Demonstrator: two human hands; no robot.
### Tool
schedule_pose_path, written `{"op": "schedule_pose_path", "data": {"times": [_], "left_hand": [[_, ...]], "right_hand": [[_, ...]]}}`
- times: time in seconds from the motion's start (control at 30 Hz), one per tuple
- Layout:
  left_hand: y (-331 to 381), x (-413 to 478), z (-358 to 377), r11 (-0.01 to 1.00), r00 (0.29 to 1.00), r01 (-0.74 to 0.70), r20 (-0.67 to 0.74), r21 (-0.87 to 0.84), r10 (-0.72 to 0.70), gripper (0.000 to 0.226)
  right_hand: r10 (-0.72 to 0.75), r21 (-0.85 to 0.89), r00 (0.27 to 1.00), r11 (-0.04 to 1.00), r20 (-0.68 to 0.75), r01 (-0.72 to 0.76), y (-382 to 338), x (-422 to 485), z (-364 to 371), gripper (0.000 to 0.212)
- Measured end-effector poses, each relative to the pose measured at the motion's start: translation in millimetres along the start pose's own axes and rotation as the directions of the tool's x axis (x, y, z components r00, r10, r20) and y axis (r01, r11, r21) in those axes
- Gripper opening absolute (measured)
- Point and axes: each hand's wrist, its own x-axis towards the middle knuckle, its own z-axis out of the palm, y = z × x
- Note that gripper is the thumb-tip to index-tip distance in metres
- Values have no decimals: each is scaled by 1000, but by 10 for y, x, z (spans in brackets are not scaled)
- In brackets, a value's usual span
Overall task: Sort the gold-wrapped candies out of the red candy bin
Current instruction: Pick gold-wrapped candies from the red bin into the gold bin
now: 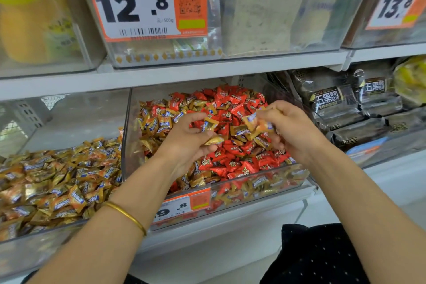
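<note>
1. Nearest you, the thin metal bangle (125,214) on your left wrist hangs above the shelf's front edge. It could catch that edge if you reach low.
2. The red candy bin (265,182) is hard, clear plastic with a paper price tag (184,205) on its front wall. Gold-wrapped candies lie pressed against that wall under the red ones, so you could easily miss them.
3. Your left hand (191,136), over the middle of the bin, has its fingers curled round a few gold candies (211,124). One pokes out low, and the slick foil could let it slide back into the heap.
4. Your right hand (292,131), toward the bin's right side, pinches a bunch of gold candies. A fuller handful would likely spill.
5. The red candies (232,104) are small glossy pillows with crimped ends, piled loosely toward the back and right. More gold ones crowd the left wall. Digging may shift the heap and bury them.
6. Left of the dividing wall, the gold candy bin (57,180) looks the likely destination. A careless toss could clip that wall and drop the candy back.
7. The dark packets (345,99) at the right are soft and crinkly, so don't brush against them.
8. Farthest, a stiff price card (133,0) hangs on the upper shelf.
</note>
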Motion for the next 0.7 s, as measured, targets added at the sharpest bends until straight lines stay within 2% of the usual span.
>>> {"op": "schedule_pose_path", "data": {"times": [0.1, 0.23, 0.33, 0.4, 0.43, 0.47, 0.5, 0.53, 0.57, 0.6, 0.67, 0.7], "left_hand": [[49, -6, 91, 972, 994, 109, -4, -208, -112, 31], [67, 36, 167, 893, 979, 195, 26, -406, -202, 29], [93, 39, 200, 843, 974, 226, 93, -488, -208, 17], [110, 33, 227, 876, 980, 193, 137, -442, -147, 26], [104, 46, 239, 919, 986, 144, 134, -366, -101, 29], [92, 59, 252, 966, 992, 68, 121, -248, -39, 29], [78, 70, 267, 996, 993, -39, 109, -77, 47, 26], [69, 69, 281, 973, 981, -175, 117, 150, 158, 22], [63, 67, 292, 875, 949, -311, 170, 371, 265, 20], [49, 71, 305, 737, 906, -423, 257, 527, 336, 22], [-11, 125, 324, 485, 840, -538, 388, 689, 380, 32], [-47, 149, 333, 412, 822, -560, 417, 719, 388, 35]], "right_hand": [[172, 281, 984, 948, -56, -150, -63, 28, -24, 8], [376, 577, 925, 745, 55, -336, -111, 8, -40, 14], [430, 713, 896, 594, 110, -372, -115, 27, -45, 18], [386, 717, 914, 602, 124, -351, -103, 46, -84, 14], [337, 670, 934, 666, 121, -327, -93, 57, -108, 11], [274, 564, 957, 778, 90, -276, -83, 68, -127, 8], [194, 370, 980, 909, 30, -191, -70, 62, -137, 7], [96, 103, 995, 990, -32, -92, -47, 52, -140, 10], [-14, -156, 997, 988, -75, 2, -19, 51, -137, 13], [-113, -341, 991, 936, -69, 83, 1, 57, -124, 14], [-212, -534, 976, 821, 48, 204, 32, 68, -76, 16], [-219, -605, 970, 760, 106, 237, 57, 76, -53, 21]]}}
